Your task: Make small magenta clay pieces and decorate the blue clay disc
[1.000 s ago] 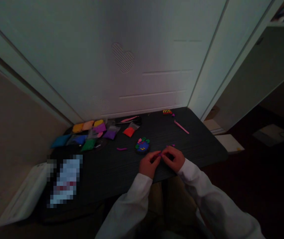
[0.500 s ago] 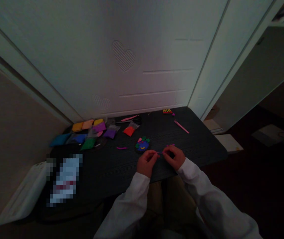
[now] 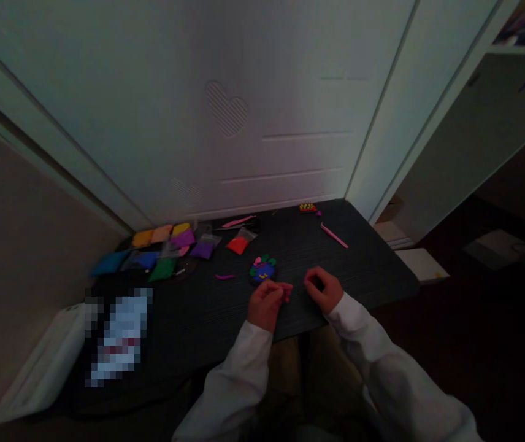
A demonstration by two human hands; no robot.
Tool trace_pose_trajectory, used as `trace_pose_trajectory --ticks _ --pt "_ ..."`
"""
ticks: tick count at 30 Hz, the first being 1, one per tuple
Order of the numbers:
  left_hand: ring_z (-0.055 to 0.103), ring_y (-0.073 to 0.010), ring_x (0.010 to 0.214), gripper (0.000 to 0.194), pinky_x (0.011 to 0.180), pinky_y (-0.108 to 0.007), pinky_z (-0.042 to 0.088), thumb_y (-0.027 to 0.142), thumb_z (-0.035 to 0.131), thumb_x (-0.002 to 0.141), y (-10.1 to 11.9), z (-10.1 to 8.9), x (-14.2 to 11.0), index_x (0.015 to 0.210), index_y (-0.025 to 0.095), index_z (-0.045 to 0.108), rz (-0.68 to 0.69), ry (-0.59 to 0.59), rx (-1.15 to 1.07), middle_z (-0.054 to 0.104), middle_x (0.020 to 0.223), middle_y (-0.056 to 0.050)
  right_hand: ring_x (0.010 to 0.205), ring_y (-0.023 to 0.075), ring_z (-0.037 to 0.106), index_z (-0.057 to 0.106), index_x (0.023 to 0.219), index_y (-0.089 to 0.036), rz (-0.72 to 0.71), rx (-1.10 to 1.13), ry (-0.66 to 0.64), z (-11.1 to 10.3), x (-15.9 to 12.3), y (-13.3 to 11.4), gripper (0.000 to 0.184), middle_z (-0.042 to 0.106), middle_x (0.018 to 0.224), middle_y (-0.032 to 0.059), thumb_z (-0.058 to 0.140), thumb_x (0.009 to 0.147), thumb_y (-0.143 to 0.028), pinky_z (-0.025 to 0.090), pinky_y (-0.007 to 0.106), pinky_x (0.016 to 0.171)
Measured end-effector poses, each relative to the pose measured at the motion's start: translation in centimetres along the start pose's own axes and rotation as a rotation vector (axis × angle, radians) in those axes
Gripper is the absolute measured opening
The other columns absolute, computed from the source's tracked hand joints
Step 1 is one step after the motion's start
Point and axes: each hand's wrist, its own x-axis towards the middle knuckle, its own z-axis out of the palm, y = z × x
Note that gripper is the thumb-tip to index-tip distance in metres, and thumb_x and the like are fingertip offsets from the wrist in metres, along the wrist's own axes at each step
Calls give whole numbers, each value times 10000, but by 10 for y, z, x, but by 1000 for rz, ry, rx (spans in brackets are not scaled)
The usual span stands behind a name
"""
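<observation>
My left hand (image 3: 265, 304) is above the front of the dark table, thumb and fingers closed in a pinch. A small bit of purple clay (image 3: 284, 288) seems to show at its fingertips. A short gap to the right, my right hand (image 3: 324, 290) is also pinched, with purple clay (image 3: 307, 278) at its tips. How large either piece is, the fingers hide. Just beyond my left hand lies a round clay piece (image 3: 262, 269), blue with green leaf shapes, pink and yellow bits. A curved purple clay strip (image 3: 224, 277) rests to its left.
Several bags of coloured clay, among them a red bag (image 3: 239, 243) and a green bag (image 3: 163, 268), lie at the back left of the table (image 3: 216, 325). Pink tweezers (image 3: 335, 235) lie at the right. A red and yellow piece (image 3: 308, 208) sits by the white panel (image 3: 285, 73).
My hands have moved apart; the thin purple strip that spanned between their fingertips no longer shows there. My left hand shifted slightly left and its fingers turned.
</observation>
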Motion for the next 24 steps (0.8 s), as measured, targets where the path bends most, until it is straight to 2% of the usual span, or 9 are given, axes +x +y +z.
trace_pose_trajectory --ticks 7,14,18,24 --pt "490 -62 537 76 531 -193 349 108 562 586 -8 -1 5 614 138 498 -7 68 94 565 576 11 551 81 428 448 700 -178 56 4 31 -1 0 1 63 451 600 -25 442 675 -236 351 202 535" --pt "507 -74 577 286 551 -196 374 164 588 569 -12 -4 7 851 155 536 -63 81 241 581 651 -5 556 80 433 476 744 -178 104 20 90 0 1 0 99 473 610 -21 434 689 -249 350 195 535" --pt "511 -87 589 251 584 -217 392 210 578 578 -14 -6 8 815 128 567 -82 81 318 591 685 -36 554 81 431 476 731 -177 92 14 68 -3 1 1 105 466 608 -21 414 704 -258 344 195 530" --pt "521 -87 590 192 585 -217 396 204 576 583 -16 -9 9 764 142 558 -60 63 302 589 659 -17 533 83 451 474 742 -183 125 44 30 -2 -2 5 145 496 590 -22 364 734 -277 354 200 520"
